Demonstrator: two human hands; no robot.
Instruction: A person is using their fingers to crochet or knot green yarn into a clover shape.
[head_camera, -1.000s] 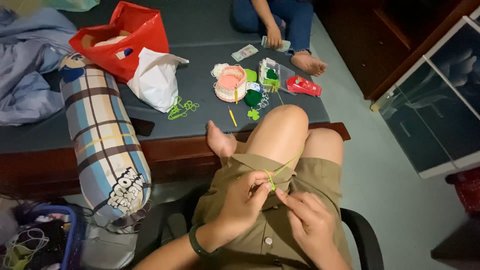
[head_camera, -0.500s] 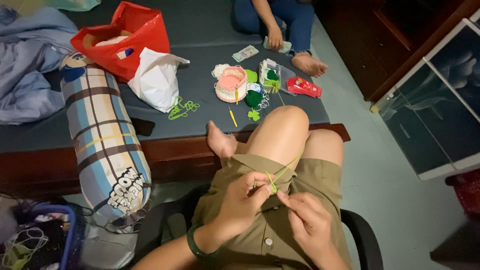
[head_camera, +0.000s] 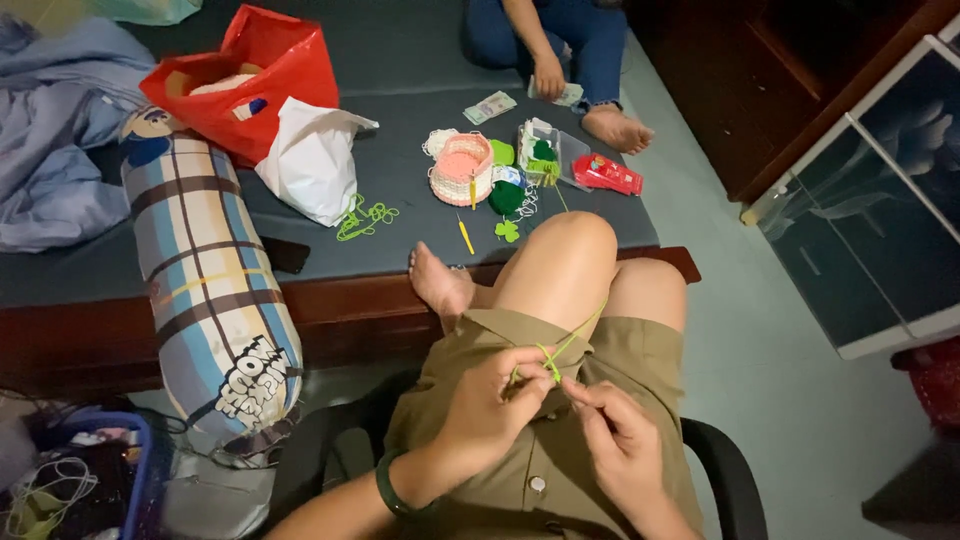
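Fingers (head_camera: 520, 372) of the left hand (head_camera: 490, 405) curled shut, pinching a thin lime-green yarn strand (head_camera: 572, 338) at a small green knot or loop right at the fingertips; whether a hook is in there too, cannot tell, too small; right hand (head_camera: 615, 440) just beside, its thumb and forefinger closed on the same strand from the lower right, tips of both hands nearly touching; strand runs up and right from the pinch, over the khaki shorts (head_camera: 610, 360) and along the raised knee (head_camera: 560, 270), far end lost against the leg; palm sides of both hands hidden, only backs show; dark green band (head_camera: 388, 490) on the left wrist; far left of the fingers, a plaid bolster pillow (head_camera: 205, 290) leaning on the low platform (head_camera: 400, 120), bottom-left basket cut off by the frame; above the fingers on the platform, red bag (head_camera: 250, 75), white bag (head_camera: 310, 160), loose green yarn pieces (head_camera: 365, 215), pink crocheted cup (head_camera: 462, 170), green yarn ball (head_camera: 506, 197), yellow stick (head_camera: 466, 236), small green clover piece (head_camera: 508, 230), red packet (head_camera: 606, 174); top edge, another person's legs and hand (head_camera: 548, 75), body cut off.
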